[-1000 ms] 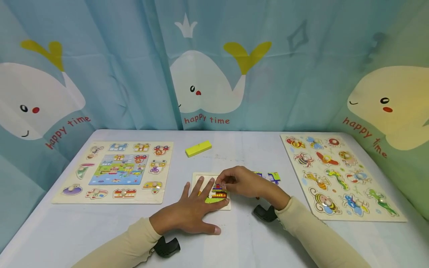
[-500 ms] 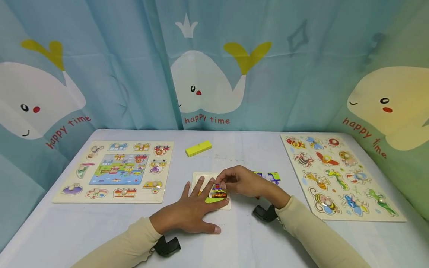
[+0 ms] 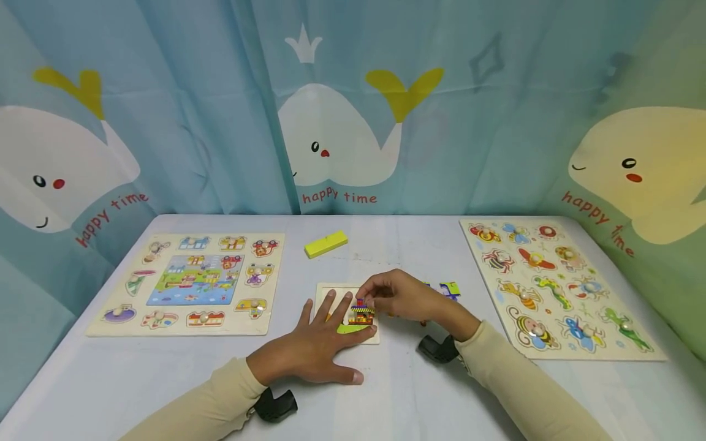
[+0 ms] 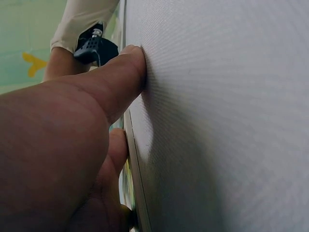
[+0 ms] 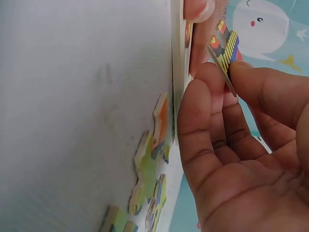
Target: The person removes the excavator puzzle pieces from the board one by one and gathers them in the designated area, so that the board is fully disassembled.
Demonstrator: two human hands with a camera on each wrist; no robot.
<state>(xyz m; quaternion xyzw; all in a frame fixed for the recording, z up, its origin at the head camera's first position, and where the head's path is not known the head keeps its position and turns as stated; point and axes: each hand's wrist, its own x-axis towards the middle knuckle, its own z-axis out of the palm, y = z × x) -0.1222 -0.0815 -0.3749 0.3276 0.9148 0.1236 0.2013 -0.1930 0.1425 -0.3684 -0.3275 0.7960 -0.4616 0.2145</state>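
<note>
My left hand [image 3: 317, 349] lies with fingers spread on a small wooden jigsaw board [image 3: 353, 286] in the middle of the table. Its thumb touches the tabletop beside the board, as the left wrist view shows from low down. Between thumb and fingers, my right hand [image 3: 405, 300] pinches a jigsaw piece [image 5: 226, 53] with yellow-and-black stripes and red and blue parts. In the right wrist view that piece is tilted, clear of the board's edge. Part of a coloured picture with a green strip [image 3: 353, 329] shows on the board; my left fingers cover the rest.
Loose jigsaw pieces [image 5: 147, 166] lie right of the board, partly behind my right hand. A yellow block [image 3: 326, 244] lies farther back. Large knobbed puzzle boards flank the work: vehicles [image 3: 276, 288] on the left, insects [image 3: 491, 288] on the right. A whale-print curtain [image 3: 342, 55] hangs behind.
My right hand has risen slightly with the jigsaw piece, and more of the picture beneath shows. The left hand stays where it was.
</note>
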